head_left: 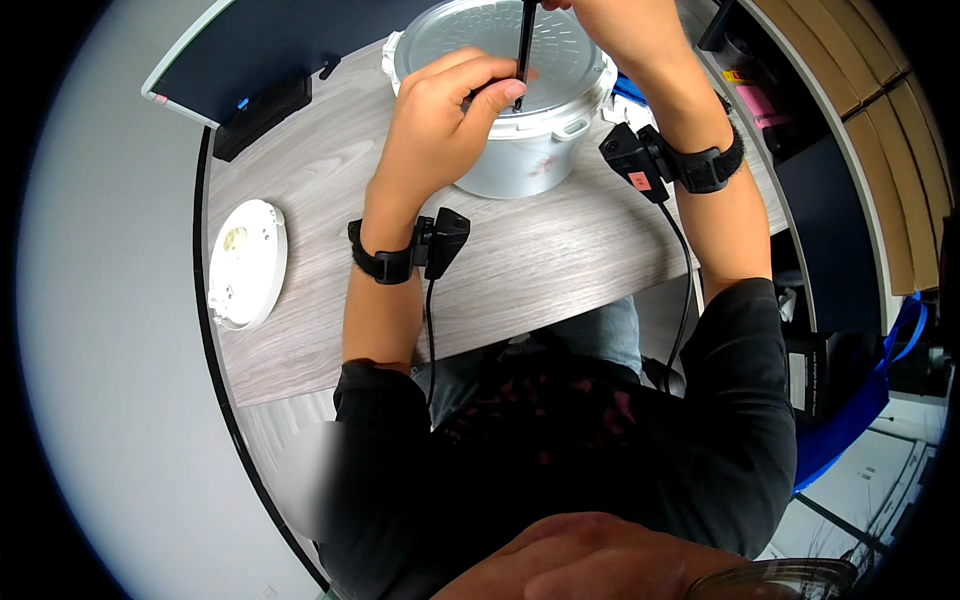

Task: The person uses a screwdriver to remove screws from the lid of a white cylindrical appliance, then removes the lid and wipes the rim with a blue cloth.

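A round silver pot-like appliance (522, 172) with a white rim stands on the table, its top face patterned with small radial marks. My left hand (440, 112) is closed over the near part of that top, thumb and fingers pinching the lower shaft of a slim black screwdriver (525, 50). The screwdriver stands almost upright, and its tip meets the appliance near the rim. At the upper end my right hand (622, 28) grips it; the picture's top edge cuts off part of those fingers and the handle. A strapped black camera unit sits on each wrist.
A round white plastic cover (262, 265) lies at the table's left side. A dark monitor (270, 60) stands at the back left with a black box before it. Shelves with cardboard boxes (890, 170) rise on the right. Cables (686, 290) hang from both wrists.
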### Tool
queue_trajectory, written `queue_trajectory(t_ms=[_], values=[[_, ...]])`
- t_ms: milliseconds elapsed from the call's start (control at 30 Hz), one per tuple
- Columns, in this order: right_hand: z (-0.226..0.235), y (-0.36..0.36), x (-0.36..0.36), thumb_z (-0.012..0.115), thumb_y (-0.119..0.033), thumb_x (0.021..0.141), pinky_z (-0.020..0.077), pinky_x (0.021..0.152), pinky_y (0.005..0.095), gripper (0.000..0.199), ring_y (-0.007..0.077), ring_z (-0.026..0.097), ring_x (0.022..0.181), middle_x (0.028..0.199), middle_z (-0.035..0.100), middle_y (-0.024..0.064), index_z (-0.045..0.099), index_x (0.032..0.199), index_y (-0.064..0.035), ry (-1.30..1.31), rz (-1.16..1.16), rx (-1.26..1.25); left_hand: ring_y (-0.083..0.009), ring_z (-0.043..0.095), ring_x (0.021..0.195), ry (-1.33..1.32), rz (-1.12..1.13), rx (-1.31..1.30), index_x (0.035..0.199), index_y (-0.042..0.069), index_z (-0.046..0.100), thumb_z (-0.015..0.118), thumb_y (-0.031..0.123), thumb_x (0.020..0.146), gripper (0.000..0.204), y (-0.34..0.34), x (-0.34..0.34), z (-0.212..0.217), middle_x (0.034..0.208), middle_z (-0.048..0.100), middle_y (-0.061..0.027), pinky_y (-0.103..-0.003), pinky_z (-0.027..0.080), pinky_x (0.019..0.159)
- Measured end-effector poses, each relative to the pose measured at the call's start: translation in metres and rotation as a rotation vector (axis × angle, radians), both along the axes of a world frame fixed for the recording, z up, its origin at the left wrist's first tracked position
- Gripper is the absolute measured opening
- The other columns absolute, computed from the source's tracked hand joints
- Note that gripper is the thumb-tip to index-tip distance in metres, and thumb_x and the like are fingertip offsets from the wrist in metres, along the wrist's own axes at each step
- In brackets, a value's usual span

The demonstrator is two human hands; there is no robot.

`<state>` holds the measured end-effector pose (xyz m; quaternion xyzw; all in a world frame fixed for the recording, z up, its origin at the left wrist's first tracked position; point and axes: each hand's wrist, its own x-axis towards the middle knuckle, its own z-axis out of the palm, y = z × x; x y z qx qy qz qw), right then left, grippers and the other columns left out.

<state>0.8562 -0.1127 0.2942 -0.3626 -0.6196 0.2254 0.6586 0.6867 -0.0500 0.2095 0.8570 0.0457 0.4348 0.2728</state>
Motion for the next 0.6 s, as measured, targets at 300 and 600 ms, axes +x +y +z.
queue_trajectory(t_ms=[300, 600], values=[[-0.014, 0.013, 0.013, 0.078, -0.014, 0.093, 0.0476, 0.062, 0.0188, 0.025, 0.0027, 0.055, 0.072, 0.086, 0.059, -0.0030, 0.061, 0.106, -0.0009, -0.061, 0.065, 0.064, -0.0152, 0.066, 0.071, 0.012, -0.009, -0.049, 0.097, 0.001, 0.075, 0.073, 0.010, 0.093, 0.010, 0.012, 0.009, -0.013, 0.088, 0.074, -0.0080, -0.027, 0.050, 0.063], [-0.012, 0.005, 0.022, 0.077, -0.010, 0.093, 0.0535, 0.075, 0.0220, 0.040, 0.0065, 0.063, 0.086, 0.100, 0.067, 0.0020, 0.061, 0.128, 0.0023, -0.038, 0.322, -0.119, -0.0160, 0.065, 0.071, 0.068, 0.007, -0.070, 0.098, 0.002, 0.074, 0.074, 0.012, 0.092, 0.012, 0.009, 0.005, -0.013, 0.086, 0.073, -0.0079, -0.028, 0.050, 0.066]])
